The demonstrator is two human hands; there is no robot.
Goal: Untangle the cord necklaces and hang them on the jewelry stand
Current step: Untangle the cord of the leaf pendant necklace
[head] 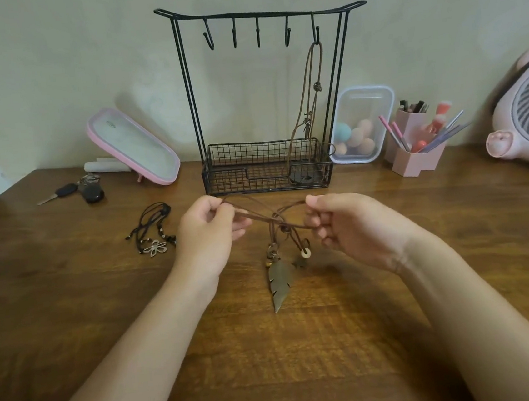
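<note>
My left hand [209, 229] and my right hand [347, 224] both pinch a brown cord necklace [260, 215], stretched between them above the wooden table [71, 302]. From the cord hang a bronze leaf pendant [279, 282], beads and a pale ring. A black wire jewelry stand [266, 102] rises behind my hands, with several hooks along its top bar. One brown cord necklace [312, 97] hangs from the rightmost hook, its pendant down in the stand's basket. A black cord necklace with a silver flower pendant [154, 231] lies on the table, left of my left hand.
A pink-framed mirror [133, 147] leans at the back left, with car keys [76, 190] in front of it. Right of the stand are a clear box of makeup sponges [359, 125], a pink brush holder [417, 141] and a pink fan [527, 107].
</note>
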